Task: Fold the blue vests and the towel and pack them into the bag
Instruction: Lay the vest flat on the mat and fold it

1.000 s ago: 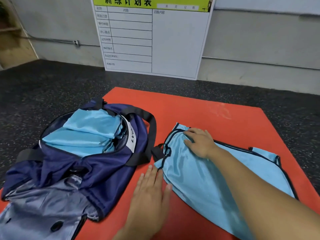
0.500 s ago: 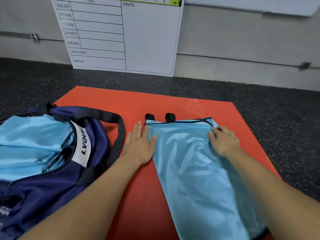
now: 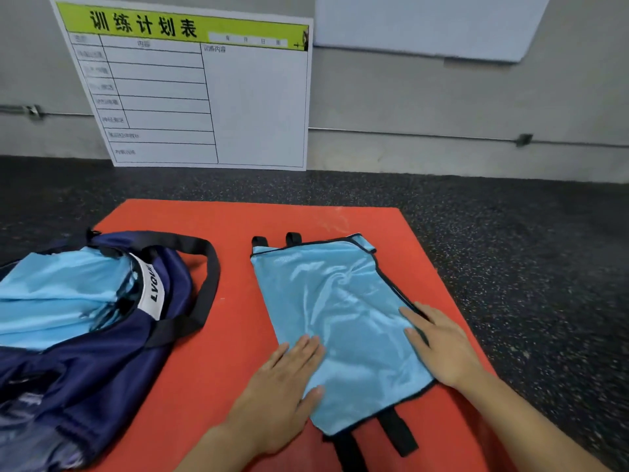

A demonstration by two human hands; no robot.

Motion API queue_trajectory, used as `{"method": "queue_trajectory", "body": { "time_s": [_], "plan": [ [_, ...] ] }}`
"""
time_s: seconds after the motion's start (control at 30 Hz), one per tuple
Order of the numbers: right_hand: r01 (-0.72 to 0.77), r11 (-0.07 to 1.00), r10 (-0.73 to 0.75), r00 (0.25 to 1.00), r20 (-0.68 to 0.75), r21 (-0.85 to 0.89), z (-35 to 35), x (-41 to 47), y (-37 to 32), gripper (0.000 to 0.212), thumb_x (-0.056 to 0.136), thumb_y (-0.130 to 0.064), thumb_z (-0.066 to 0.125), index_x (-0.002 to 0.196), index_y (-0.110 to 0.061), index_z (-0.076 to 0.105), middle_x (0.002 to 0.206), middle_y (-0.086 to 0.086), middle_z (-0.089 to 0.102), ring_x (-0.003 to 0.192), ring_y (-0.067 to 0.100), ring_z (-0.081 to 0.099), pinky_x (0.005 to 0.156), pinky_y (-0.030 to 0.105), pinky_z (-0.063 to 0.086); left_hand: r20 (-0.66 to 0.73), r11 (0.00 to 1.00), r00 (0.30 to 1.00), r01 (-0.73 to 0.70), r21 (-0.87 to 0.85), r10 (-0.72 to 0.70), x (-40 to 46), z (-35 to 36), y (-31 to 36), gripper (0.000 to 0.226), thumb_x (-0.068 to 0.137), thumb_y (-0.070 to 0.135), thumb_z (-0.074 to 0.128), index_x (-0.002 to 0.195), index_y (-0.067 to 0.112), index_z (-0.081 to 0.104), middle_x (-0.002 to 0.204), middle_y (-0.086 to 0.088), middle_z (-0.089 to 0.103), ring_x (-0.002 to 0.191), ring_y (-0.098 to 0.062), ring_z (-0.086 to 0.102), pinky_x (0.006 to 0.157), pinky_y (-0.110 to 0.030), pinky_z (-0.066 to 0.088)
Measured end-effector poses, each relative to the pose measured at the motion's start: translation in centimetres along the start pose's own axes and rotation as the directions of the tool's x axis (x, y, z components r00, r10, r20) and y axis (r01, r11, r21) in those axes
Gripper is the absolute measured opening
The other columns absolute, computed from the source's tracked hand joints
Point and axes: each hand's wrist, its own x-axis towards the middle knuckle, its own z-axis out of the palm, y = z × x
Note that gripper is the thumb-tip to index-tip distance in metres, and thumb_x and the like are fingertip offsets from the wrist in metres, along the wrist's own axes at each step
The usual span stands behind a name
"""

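Note:
A light blue vest (image 3: 340,318) with black trim lies folded lengthwise on the red mat (image 3: 224,352), black straps sticking out at its far and near ends. My left hand (image 3: 282,386) lies flat on its near left edge, fingers straight. My right hand (image 3: 442,345) presses flat on its right edge. To the left sits the open navy bag (image 3: 102,352) with a black strap and a white label; folded light blue fabric (image 3: 58,298) fills its opening. No towel is in sight.
The mat lies on dark speckled flooring (image 3: 527,267). A white training-plan board (image 3: 204,97) with a green header leans against the grey wall behind the mat. Another white panel (image 3: 425,25) hangs at the upper right.
Both hands have slid from the vest's far end toward its near end, staying flat on it. The view has tilted up, showing more of the board.

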Motion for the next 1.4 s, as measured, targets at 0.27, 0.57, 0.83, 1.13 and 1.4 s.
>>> {"method": "queue_trajectory", "body": {
  "time_s": [0.27, 0.57, 0.83, 1.13, 1.4],
  "plan": [
    [0.021, 0.999, -0.018, 0.998, -0.065, 0.047, -1.0, -4.6, -0.2, 0.047, 0.106, -0.034, 0.046, 0.153, -0.027, 0.046, 0.159, 0.003, 0.040, 0.147, 0.022, 0.034, 0.122, 0.035, 0.025, 0.044, 0.967, 0.987, -0.141, -0.213, 0.154, -4.4, -2.2, 3.2, 0.054, 0.107, 0.048, 0.029, 0.160, 0.035, 0.024, 0.164, 0.025, 0.011, 0.150, 0.009, -0.001, 0.123, -0.019, 0.001],
    [-0.015, 0.996, 0.007, 0.996, 0.089, 0.083, -2.5, -8.2, 1.8, 0.051, 0.107, -0.039, 0.045, 0.157, -0.033, 0.035, 0.167, -0.007, 0.024, 0.153, 0.016, 0.022, 0.125, 0.029, 0.015, -0.210, 0.955, 0.978, -0.066, -0.288, 0.004, -4.0, -0.4, 3.5, 0.044, 0.102, 0.053, 0.040, 0.126, 0.032, 0.071, 0.134, 0.022, 0.062, 0.134, 0.008, 0.044, 0.114, -0.023, 0.035],
    [0.091, 0.993, -0.105, 0.971, 0.213, 0.076, -4.8, -12.7, 1.3, 0.056, 0.099, -0.055, 0.054, 0.152, -0.041, 0.043, 0.162, -0.012, 0.029, 0.151, 0.012, 0.024, 0.122, 0.024, 0.015, -0.138, 0.949, 0.989, -0.096, -0.301, 0.056, -9.3, -3.2, -1.1, 0.042, 0.102, 0.055, 0.041, 0.126, 0.037, 0.070, 0.138, 0.026, 0.058, 0.137, 0.011, 0.040, 0.117, -0.015, 0.028],
    [0.310, 0.948, -0.294, 0.938, 0.182, -0.070, -4.2, -19.2, -0.9, 0.067, 0.099, -0.060, 0.048, 0.157, -0.053, 0.014, 0.168, -0.016, -0.013, 0.155, 0.006, -0.013, 0.120, 0.021, -0.006, -0.060, 0.952, 0.992, -0.128, -0.277, 0.116, -13.3, -5.9, -2.9, 0.045, 0.102, 0.056, 0.039, 0.133, 0.037, 0.065, 0.142, 0.024, 0.055, 0.139, 0.008, 0.040, 0.121, -0.018, 0.021],
    [0.415, 0.899, -0.427, 0.901, 0.072, 0.138, -2.7, -17.9, -1.3, 0.050, 0.093, -0.073, 0.046, 0.135, -0.050, 0.060, 0.156, -0.022, 0.040, 0.149, -0.003, 0.025, 0.123, 0.024, 0.023, -0.097, 0.851, 0.995, -0.031, -0.524, -0.023, -14.3, -5.2, -2.5, 0.043, 0.095, 0.060, 0.052, 0.125, 0.036, 0.072, 0.139, 0.029, 0.057, 0.138, 0.001, 0.046, 0.118, -0.019, 0.029]
  ]
}}
